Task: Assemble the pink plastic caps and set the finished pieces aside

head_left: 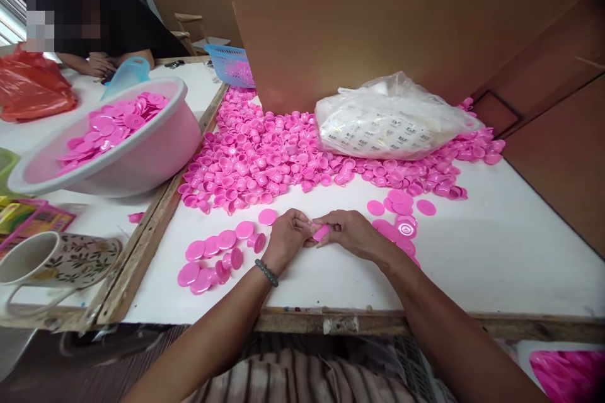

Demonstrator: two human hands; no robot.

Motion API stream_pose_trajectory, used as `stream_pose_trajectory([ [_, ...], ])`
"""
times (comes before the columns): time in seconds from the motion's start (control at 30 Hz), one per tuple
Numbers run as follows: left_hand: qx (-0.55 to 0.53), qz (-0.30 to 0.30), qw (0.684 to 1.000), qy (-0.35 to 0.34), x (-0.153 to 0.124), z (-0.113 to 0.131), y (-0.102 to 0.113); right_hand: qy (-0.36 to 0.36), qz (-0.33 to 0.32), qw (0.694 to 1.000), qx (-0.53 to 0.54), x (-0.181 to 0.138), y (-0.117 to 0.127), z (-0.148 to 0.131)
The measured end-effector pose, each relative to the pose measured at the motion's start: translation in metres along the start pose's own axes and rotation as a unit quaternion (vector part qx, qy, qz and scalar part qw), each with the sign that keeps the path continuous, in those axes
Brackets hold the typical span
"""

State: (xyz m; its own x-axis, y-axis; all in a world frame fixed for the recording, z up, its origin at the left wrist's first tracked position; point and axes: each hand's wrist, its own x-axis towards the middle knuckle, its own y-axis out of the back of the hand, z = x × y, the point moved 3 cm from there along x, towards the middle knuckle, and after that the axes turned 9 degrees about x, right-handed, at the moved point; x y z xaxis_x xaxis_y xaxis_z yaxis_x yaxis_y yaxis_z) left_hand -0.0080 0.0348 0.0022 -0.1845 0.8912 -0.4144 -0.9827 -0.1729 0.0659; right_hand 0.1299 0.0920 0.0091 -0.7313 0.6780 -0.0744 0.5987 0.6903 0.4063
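As L hand (286, 238) and R hand (353, 234) pinch a pink piece (322, 233) over the table (501, 252), light, even pressure from both sides shd prob. stop it slipping.

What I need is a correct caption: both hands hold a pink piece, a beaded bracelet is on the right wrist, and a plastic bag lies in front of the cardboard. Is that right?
No: the head view shows the beaded bracelet on the left wrist, not the right. The left hand and right hand do hold a pink piece.
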Motion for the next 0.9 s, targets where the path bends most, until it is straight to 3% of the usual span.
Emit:
stream_pose_trajectory([
  [0.13, 0.007, 0.007, 1.000, -0.020, 0.001, -0.003, 0.000, -0.016, 0.034, 0.999, -0.010, 0.003, -0.002, 0.009],
  [0.37, -0.006, 0.005, 0.999, -0.037, 0.002, -0.009, 0.001, 0.011, 0.030, 0.998, -0.053, -0.004, 0.000, -0.005],
  [0.6, 0.009, -0.018, 0.999, -0.042, -0.006, -0.003, 0.002, -0.027, -0.001, 0.998, 0.063, -0.004, 0.003, 0.004],
  [0.73, 0.020, -0.020, 0.999, -0.043, -0.004, -0.003, 0.003, -0.054, 0.029, 0.997, 0.047, 0.000, 0.002, 0.012],
  [0.9, 0.055, -0.010, 0.995, -0.078, -0.003, -0.006, -0.001, -0.051, 0.001, 0.996, 0.070, -0.002, 0.001, 0.007],
])
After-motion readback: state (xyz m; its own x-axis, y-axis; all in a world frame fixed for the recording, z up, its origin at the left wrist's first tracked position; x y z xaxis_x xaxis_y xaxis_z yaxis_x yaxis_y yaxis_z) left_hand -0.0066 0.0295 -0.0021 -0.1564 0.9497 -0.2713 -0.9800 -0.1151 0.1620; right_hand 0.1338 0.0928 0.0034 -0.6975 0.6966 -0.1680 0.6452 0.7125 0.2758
